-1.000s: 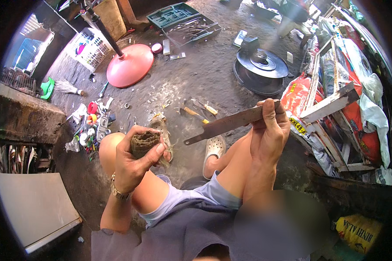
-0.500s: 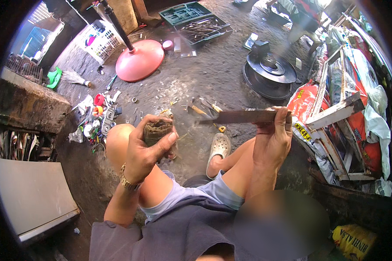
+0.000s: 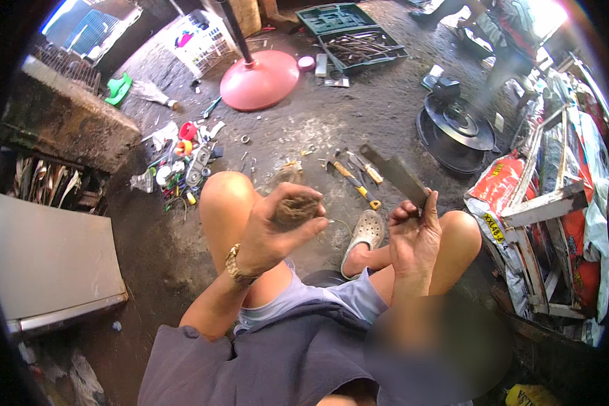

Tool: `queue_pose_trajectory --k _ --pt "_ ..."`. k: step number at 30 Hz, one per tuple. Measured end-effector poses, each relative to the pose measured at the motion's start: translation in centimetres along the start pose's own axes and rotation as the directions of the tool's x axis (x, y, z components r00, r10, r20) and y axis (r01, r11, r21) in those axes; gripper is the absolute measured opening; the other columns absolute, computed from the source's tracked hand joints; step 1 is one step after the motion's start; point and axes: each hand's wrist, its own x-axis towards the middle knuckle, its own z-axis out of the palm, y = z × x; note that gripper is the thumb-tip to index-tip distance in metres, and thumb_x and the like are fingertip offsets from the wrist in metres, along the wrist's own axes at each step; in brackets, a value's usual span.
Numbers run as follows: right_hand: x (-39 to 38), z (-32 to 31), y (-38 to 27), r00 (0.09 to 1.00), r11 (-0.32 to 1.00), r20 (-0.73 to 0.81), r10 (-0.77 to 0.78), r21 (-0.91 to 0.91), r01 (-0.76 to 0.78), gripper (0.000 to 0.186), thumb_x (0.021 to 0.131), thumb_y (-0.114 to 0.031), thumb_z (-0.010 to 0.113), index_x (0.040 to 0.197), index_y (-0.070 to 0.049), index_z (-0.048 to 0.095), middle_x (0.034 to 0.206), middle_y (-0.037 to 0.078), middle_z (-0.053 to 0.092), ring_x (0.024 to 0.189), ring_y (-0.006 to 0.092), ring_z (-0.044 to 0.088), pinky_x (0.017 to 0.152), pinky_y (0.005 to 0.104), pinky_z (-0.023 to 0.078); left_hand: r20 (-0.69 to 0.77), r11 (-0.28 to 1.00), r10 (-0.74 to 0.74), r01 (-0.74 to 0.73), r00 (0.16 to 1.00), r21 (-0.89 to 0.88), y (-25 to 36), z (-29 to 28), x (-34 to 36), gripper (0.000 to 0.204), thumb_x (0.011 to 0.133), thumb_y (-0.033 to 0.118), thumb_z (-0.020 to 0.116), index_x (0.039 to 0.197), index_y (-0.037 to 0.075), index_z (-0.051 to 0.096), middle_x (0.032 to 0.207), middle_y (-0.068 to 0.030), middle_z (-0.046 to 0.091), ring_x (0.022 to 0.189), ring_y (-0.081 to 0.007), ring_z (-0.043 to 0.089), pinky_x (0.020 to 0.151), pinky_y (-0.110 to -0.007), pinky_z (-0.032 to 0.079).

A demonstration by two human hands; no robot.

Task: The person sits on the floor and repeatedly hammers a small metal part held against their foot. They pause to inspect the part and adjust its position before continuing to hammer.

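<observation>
Left of the perforated, pale clog (image 3: 367, 233), the left hand (image 3: 277, 227) curls thumb and fingers around a coarse, fibrous brown bundle (image 3: 296, 212). Right of the clog, the right hand (image 3: 414, 242) pinches one end of a flat, dark metal blade (image 3: 396, 173). Earlier nearly level and pointing left, the blade now slants forward, uncovering the yellow-and-black hammer (image 3: 356, 184) beyond the clog.

printed characters show on a yellow label (image 3: 492, 229) on a red-and-white sack (image 3: 495, 184) and on a yellow bag (image 3: 529, 395).
</observation>
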Motion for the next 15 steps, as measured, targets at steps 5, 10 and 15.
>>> queue_pose_trajectory --k 5,10,15 --pt "-2.7 1.4 1.2 0.98 0.985 0.109 0.167 0.015 -0.169 0.021 0.094 -0.008 0.068 0.115 -0.007 0.063 0.103 0.011 0.07 0.099 0.0241 0.069 0.094 0.0426 0.056 0.095 0.941 0.236 -0.251 0.967 0.228 0.0 0.0 -0.2 0.037 0.084 0.0 0.08 0.115 0.002 0.061 0.103 -0.008 0.069 0.097 -0.0138 0.068 0.085 -0.028 0.056" --pt "-3.9 2.8 3.0 0.976 0.894 0.193 0.105 -0.447 -0.007 0.03 0.085 0.0 0.077 0.112 -0.001 0.065 0.098 0.011 0.072 0.09 0.0194 0.069 0.086 0.0357 0.055 0.263 0.978 -0.194 0.206 0.945 -0.019 -0.4 -0.4 0.2 0.035 0.085 0.002 0.08 0.115 0.001 0.061 0.102 -0.0057 0.071 0.095 -0.0113 0.067 0.082 -0.026 0.055" --pt "-3.3 3.4 2.6 0.982 0.714 0.19 -0.014 -0.685 0.143 0.021 0.085 -0.001 0.079 0.104 0.001 0.07 0.093 0.007 0.073 0.081 0.0131 0.065 0.076 0.0266 0.05 0.375 0.902 -0.402 0.433 0.835 0.004 -0.5 -0.9 0.7 0.028 0.085 0.005 0.08 0.107 0.003 0.063 0.096 -0.0021 0.071 0.087 -0.0087 0.066 0.076 -0.024 0.054"
